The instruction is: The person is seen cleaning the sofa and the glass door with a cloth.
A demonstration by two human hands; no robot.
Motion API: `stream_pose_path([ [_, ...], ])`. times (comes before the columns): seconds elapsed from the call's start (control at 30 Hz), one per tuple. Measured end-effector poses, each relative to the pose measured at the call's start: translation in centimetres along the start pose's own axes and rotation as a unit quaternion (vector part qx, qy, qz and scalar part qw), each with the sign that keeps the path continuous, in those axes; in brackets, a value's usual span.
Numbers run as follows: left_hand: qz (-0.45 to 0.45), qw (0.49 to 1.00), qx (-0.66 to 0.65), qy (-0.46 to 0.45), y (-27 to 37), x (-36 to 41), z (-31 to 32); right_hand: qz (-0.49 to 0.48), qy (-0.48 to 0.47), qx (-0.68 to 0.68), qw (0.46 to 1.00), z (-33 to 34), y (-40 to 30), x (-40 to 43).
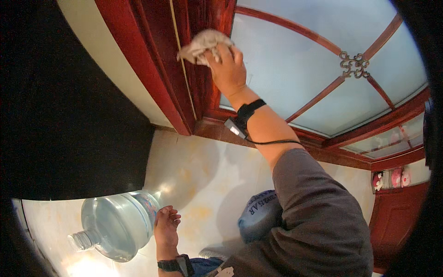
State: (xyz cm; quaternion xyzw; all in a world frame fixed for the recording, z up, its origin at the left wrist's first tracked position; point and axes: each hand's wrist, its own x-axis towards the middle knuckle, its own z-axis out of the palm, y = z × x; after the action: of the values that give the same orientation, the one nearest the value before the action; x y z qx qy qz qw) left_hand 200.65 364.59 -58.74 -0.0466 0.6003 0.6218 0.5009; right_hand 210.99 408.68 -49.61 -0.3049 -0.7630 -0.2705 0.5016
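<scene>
High in the head view, my right hand (230, 72) grips a crumpled beige cloth (209, 41), slightly blurred. The cloth lies against the dark red wooden frame (211, 86) of a door with frosted glass panes (277, 62). A thin yellowish strip (180, 52) runs along the wood beside the cloth. My left hand (168, 221) hangs low with loosely curled fingers and nothing in it. Just left of it, a large clear plastic water bottle (117, 221) stands on the floor and overlaps the hand's edge in view.
A dark black panel (76, 121) fills the left side. Metal scrollwork (354, 64) joins the bars on the glass. Pale patterned floor tiles (193, 166) lie below. A red wooden cabinet door (398, 211) and pink figures (396, 178) are at the right.
</scene>
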Motion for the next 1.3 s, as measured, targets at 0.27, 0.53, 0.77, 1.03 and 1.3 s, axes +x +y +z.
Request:
stream_pose_path([
  [0.27,-0.006,1.000,-0.008,0.028,-0.4,-1.4,-1.7,-0.016,-0.383,-0.019,0.923,4.1,-3.9,-17.6],
  [0.53,0.018,1.000,-0.025,0.006,0.0,-2.5,-2.2,0.078,-0.273,0.043,0.958,2.7,-2.9,-14.1],
  [0.77,-0.017,1.000,0.009,-0.006,-0.5,-0.3,-1.7,0.092,0.090,0.065,0.990,-2.0,-1.6,0.7],
  [1.03,-0.033,0.999,0.020,0.000,-0.8,0.7,-1.2,-0.040,0.043,-0.014,0.998,2.0,-1.1,-3.2],
  [1.3,-0.034,0.998,0.041,0.024,-1.4,0.3,-1.6,-0.085,-0.386,0.034,0.918,5.2,-2.3,-21.9],
])
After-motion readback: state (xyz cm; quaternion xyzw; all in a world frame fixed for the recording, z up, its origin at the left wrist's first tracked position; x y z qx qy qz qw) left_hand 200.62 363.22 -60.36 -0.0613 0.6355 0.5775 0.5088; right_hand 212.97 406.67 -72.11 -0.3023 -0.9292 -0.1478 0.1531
